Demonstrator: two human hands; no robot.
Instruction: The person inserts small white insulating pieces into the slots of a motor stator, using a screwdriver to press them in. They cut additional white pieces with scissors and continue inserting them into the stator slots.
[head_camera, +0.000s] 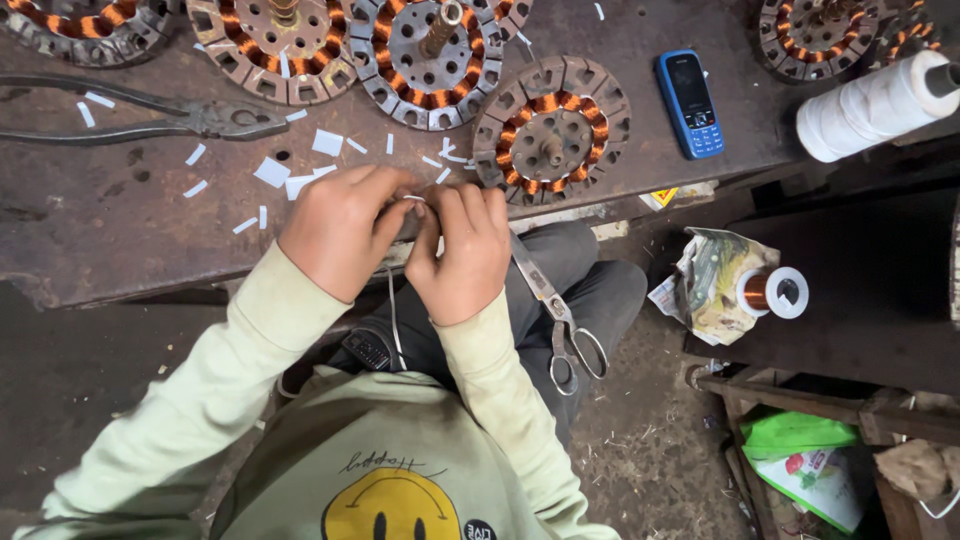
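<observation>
Both hands meet at the bench edge: the left hand (340, 235) and right hand (462, 250) pinch a thin white strip (413, 199) between fingertips, seemingly folding it; the next fold needs steady pressure.

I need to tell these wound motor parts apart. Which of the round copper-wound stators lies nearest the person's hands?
The round copper-wound stator just beyond the right hand, standing alone near the bench edge; the others lie farther back along the top.
</observation>
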